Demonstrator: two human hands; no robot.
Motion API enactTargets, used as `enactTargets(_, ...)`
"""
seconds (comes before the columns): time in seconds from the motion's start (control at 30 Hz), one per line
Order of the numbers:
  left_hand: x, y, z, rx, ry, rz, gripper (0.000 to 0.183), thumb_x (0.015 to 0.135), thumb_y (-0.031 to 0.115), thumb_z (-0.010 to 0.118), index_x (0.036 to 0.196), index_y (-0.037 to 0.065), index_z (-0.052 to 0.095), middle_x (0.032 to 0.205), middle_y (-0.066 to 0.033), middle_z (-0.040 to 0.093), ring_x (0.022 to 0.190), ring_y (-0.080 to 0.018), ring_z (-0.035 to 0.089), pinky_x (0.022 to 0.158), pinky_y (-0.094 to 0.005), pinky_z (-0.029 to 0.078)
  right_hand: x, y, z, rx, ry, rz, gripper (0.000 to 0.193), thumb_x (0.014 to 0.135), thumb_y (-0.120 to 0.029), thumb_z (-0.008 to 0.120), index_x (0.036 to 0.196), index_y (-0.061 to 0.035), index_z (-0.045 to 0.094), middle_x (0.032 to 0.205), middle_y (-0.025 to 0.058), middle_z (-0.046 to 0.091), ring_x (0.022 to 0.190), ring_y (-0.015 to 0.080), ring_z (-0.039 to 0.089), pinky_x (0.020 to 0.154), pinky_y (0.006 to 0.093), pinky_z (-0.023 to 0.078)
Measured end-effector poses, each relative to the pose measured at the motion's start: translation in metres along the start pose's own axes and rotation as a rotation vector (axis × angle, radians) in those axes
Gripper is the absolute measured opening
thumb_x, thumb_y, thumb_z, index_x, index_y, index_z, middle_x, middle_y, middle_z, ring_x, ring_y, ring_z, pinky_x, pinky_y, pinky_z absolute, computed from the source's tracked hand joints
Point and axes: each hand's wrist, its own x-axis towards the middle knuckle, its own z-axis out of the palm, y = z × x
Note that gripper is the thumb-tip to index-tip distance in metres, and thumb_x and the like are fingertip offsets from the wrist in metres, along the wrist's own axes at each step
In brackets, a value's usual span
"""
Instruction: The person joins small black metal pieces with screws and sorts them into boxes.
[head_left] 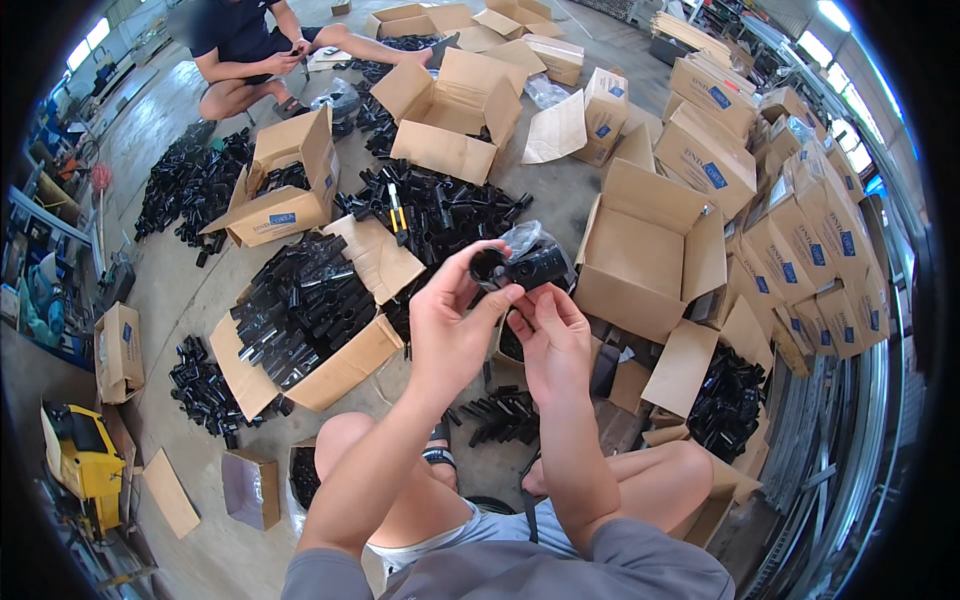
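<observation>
I hold up a black pipe fitting [535, 267] with a round open ring at its left end and a tube pointing right. My left hand [452, 312] is closed around the ring end, thumb in front. Just below the tube, my right hand [552, 345] has its fingers curled and pinched together close to the fitting. What those fingertips hold, if anything, is too small to tell. Beyond my hands lies a pile of black fittings [455, 205], with a yellow-and-black cutter knife [398, 213] on it. A clear plastic bag [523, 237] shows behind the fitting.
A box heaped with black tubes [345, 362] stands to the left, and an open cardboard box [640, 255] to the right. Stacked cartons [800, 240] line the right side. Another person [240, 60] sits at the far left. A yellow machine [85, 465] stands at lower left.
</observation>
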Motion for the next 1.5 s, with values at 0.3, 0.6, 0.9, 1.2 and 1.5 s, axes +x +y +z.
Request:
enactTargets(0.3, 0.004, 0.001, -0.01, -0.052, -0.204, -0.255, 0.043, 0.088, 0.003, 0.077, 0.13, 0.001, 0.065, 0.121, -0.0092, 0.073, 0.123, -0.0188, 0.064, 0.108, -0.0325, 0.046, 0.009, 0.011, -0.017, -0.078, 0.096, 0.096, 0.013, 0.101, -0.015, 0.07, 0.109, -0.0053, 0.068, 0.103, 0.0028, 0.071, 0.088, 0.0106, 0.067, 0.082, 0.0286, 0.054)
enactTargets(0.6, 0.011, -0.032, -0.016, -0.039, -0.09, -0.684, 0.033, 0.107, 0.033, 0.06, 0.126, 0.008, 0.068, 0.109, 0.0002, 0.072, 0.096, -0.0081, 0.067, 0.086, -0.0317, 0.057, 0.006, 0.016, -0.009, -0.367, 0.108, -0.01, 0.027, 0.1, -0.013, 0.07, 0.123, 0.0014, 0.068, 0.105, 0.0035, 0.07, 0.092, 0.0081, 0.064, 0.085, 0.0251, 0.052)
enactTargets(0.9, 0.016, -0.024, -0.015, -0.35, 0.075, -0.721, 0.021, 0.106, 0.027, 0.061, 0.124, 0.016, 0.064, 0.106, -0.0002, 0.076, 0.093, -0.0089, 0.071, 0.077, -0.0256, 0.054, 0.089, 0.05, -0.128, -0.914, 0.23, -0.224, 0.017, 0.1, -0.019, 0.068, 0.103, -0.0027, 0.072, 0.083, 0.0038, 0.071, 0.072, 0.0126, 0.066, 0.066, 0.0287, 0.052)
enactTargets(1.2, 0.019, -0.026, -0.013, -0.224, 0.163, -0.565, 0.028, 0.106, 0.023, 0.062, 0.131, 0.011, 0.06, 0.111, -0.0019, 0.069, 0.098, -0.0116, 0.067, 0.087, -0.0351, 0.056, 0.1, 0.128, -0.268, -1.97, 0.28, 0.284, 0.024, 0.088, -0.014, 0.073, 0.109, -0.0064, 0.066, 0.111, 0.0197, 0.07, 0.108, 0.0409, 0.068, 0.089, 0.0531, 0.055)
enactTargets(1.5, 0.024, -0.025, -0.008, -0.181, 0.169, -0.502, 0.028, 0.105, 0.022, 0.062, 0.131, 0.01, 0.06, 0.115, -0.001, 0.067, 0.104, -0.0109, 0.064, 0.091, -0.0362, 0.055, 0.09, 0.14, -0.281, -2.031, 0.271, 0.039, 0.023, 0.088, -0.017, 0.075, 0.104, -0.0027, 0.066, 0.11, 0.0184, 0.066, 0.109, 0.0399, 0.065, 0.089, 0.0521, 0.054)
